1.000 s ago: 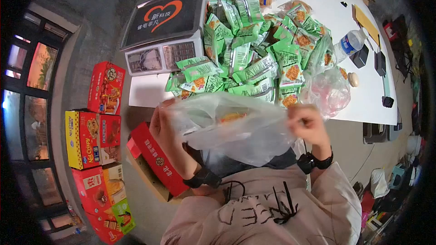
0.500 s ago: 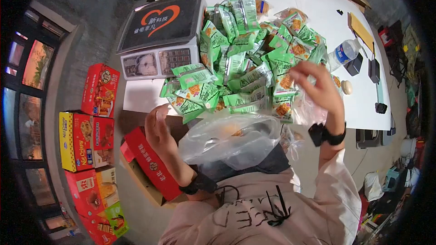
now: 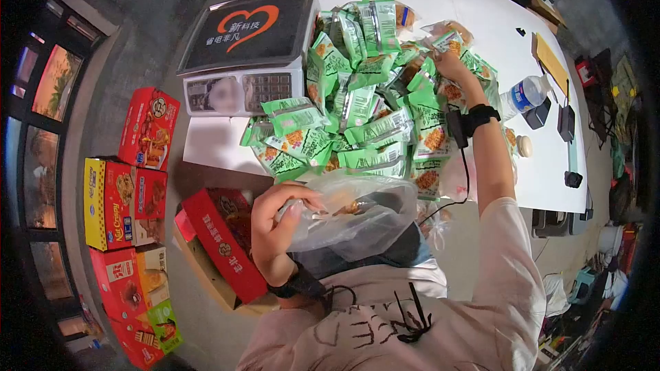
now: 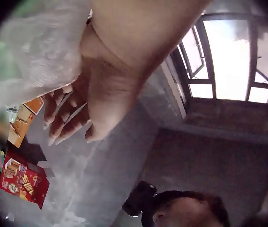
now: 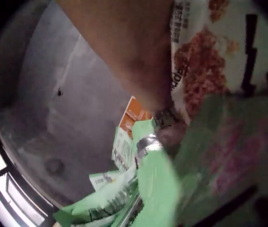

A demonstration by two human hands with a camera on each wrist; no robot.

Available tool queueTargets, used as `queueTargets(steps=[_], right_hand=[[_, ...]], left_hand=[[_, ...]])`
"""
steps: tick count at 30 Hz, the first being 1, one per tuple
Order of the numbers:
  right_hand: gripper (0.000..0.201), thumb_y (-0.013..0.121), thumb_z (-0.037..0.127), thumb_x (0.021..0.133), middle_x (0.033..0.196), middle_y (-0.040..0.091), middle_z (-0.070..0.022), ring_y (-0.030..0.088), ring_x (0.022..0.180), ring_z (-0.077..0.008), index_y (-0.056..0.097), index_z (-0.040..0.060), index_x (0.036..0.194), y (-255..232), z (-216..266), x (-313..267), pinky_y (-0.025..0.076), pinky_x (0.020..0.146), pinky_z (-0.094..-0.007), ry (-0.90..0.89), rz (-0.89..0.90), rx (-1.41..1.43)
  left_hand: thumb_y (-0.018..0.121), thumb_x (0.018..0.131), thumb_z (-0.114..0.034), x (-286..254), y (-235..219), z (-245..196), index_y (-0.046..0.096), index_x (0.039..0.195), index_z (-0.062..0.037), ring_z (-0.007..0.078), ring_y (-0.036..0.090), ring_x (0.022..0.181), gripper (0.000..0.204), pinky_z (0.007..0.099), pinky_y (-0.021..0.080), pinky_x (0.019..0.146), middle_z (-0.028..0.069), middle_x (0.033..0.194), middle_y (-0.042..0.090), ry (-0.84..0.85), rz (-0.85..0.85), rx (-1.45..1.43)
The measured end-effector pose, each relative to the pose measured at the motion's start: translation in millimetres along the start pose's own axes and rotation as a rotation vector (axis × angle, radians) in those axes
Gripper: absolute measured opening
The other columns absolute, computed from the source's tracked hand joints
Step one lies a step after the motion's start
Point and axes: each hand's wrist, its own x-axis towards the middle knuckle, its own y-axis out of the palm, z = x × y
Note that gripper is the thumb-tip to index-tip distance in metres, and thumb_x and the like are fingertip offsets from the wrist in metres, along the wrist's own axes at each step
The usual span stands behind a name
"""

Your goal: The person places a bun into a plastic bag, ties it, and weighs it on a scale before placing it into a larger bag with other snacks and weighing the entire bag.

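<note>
A clear plastic bag [image 3: 375, 230] lies over the person's lap at the table's near edge, its mouth spread, with a brownish wrapped item [image 3: 352, 207] visible inside. The left hand [image 3: 272, 223] pinches the bag's left rim between thumb and fingers. Across the table, the right hand [image 3: 452, 67] reaches down among green snack packets [image 3: 375, 113] heaped there. In the right wrist view, green packets [image 5: 160, 184] cover most of its fingers, so I cannot tell whether it grips one. The left wrist view shows the left hand [image 4: 96, 94] beside the bag [image 4: 39, 52].
A black-topped box [image 3: 247, 27] stands left of the heap. To its right are a water bottle [image 3: 528, 94] and another plastic bag [image 3: 459, 177]. An opened red carton [image 3: 223, 240] sits by the left forearm; several snack boxes [image 3: 130, 199] line the floor at left.
The right hand has let go of the bag's right side and moved forward to the far packets. The left hand came off the rim, then returned and took hold again.
</note>
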Motion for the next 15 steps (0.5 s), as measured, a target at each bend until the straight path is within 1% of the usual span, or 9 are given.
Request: queueTargets(steps=[1,3,4,5,7,9,11,12,15], right_hand=[[0.036,0.049,0.029,0.082,0.09,0.062,-0.02,0.059,0.08,-0.0374,0.058,-0.0034,0.096,1,6,-2,0.047,0.07,-0.0393,-0.002,0.004,0.002],[0.037,0.05,0.028,0.081,0.093,0.06,-0.0217,0.057,0.085,-0.0395,0.055,-0.0005,0.104,3,16,-8,0.047,0.073,-0.0395,-0.211,0.081,-0.248],[0.043,0.052,0.027,0.078,0.097,0.06,-0.0211,0.057,0.09,-0.0371,0.049,-0.0017,0.11,4,28,-24,0.047,0.076,-0.0414,-0.247,-0.08,-0.319],[0.043,0.052,0.027,0.078,0.097,0.06,-0.0211,0.057,0.09,-0.0371,0.049,-0.0017,0.11,5,37,-24,0.047,0.076,-0.0414,-0.246,-0.078,-0.318],[0.046,0.052,0.026,0.077,0.1,0.059,-0.0209,0.058,0.092,-0.0352,0.045,-0.0036,0.112,7,48,-21,0.046,0.079,-0.0423,-0.002,0.15,-0.379],[0.043,0.051,0.026,0.076,0.102,0.058,-0.0222,0.057,0.093,-0.0339,0.048,-0.0056,0.106,14,45,-13,0.045,0.08,-0.0418,0.038,0.059,-0.367],[0.046,0.049,0.023,0.078,0.123,0.046,-0.0191,0.051,0.107,-0.03,0.046,0.0025,0.119,8,47,-10,0.043,0.086,-0.0411,0.013,0.174,-0.454],[0.046,0.049,0.023,0.078,0.123,0.046,-0.0191,0.051,0.107,-0.03,0.046,0.0025,0.119,6,46,-11,0.043,0.086,-0.0411,0.016,0.179,-0.454],[0.044,0.051,0.032,0.078,0.103,0.057,-0.0215,0.056,0.095,-0.0344,0.051,-0.0024,0.104,1,39,-15,0.045,0.081,-0.0417,-0.109,0.094,-0.372]], left_hand=[[0.046,0.079,-0.009,1,-2,2,0.058,0.087,0.0067,0.0172,0.056,0.07,0.022,0.027,0.043,0.069,0.0124,0.078,0.059,-0.016,-0.014,0.041],[0.045,0.079,-0.006,2,-4,6,0.058,0.087,0.0071,0.017,0.056,0.071,0.021,0.0268,0.044,0.069,0.0125,0.078,0.059,-0.035,-0.026,0.084],[0.045,0.079,-0.005,2,-4,8,0.058,0.087,0.0072,0.0166,0.056,0.071,0.02,0.0268,0.043,0.069,0.0121,0.078,0.059,-0.04,-0.029,0.057],[0.044,0.079,-0.004,3,-4,9,0.058,0.087,0.0072,0.0161,0.056,0.071,0.02,0.0267,0.043,0.069,0.0117,0.078,0.059,-0.046,-0.033,0.03],[0.044,0.08,-0.005,4,-3,9,0.058,0.087,0.0071,0.0157,0.055,0.071,0.02,0.0266,0.043,0.069,0.0113,0.078,0.059,-0.052,-0.036,0.036],[0.044,0.08,-0.005,5,-4,10,0.058,0.086,0.0069,0.0154,0.055,0.07,0.019,0.0264,0.043,0.069,0.011,0.079,0.059,-0.058,-0.043,0.041],[0.043,0.082,-0.006,5,-5,14,0.058,0.086,0.0066,0.0146,0.055,0.07,0.02,0.0262,0.043,0.069,0.0108,0.079,0.06,-0.075,-0.017,0.057],[0.043,0.082,-0.006,5,-4,15,0.058,0.086,0.0066,0.0146,0.055,0.07,0.02,0.0262,0.043,0.069,0.0108,0.079,0.06,-0.079,-0.014,0.055],[0.044,0.085,-0.01,6,0,15,0.058,0.086,0.0065,0.014,0.054,0.071,0.021,0.0259,0.043,0.068,0.0106,0.078,0.06,-0.107,-0.041,0.018]])
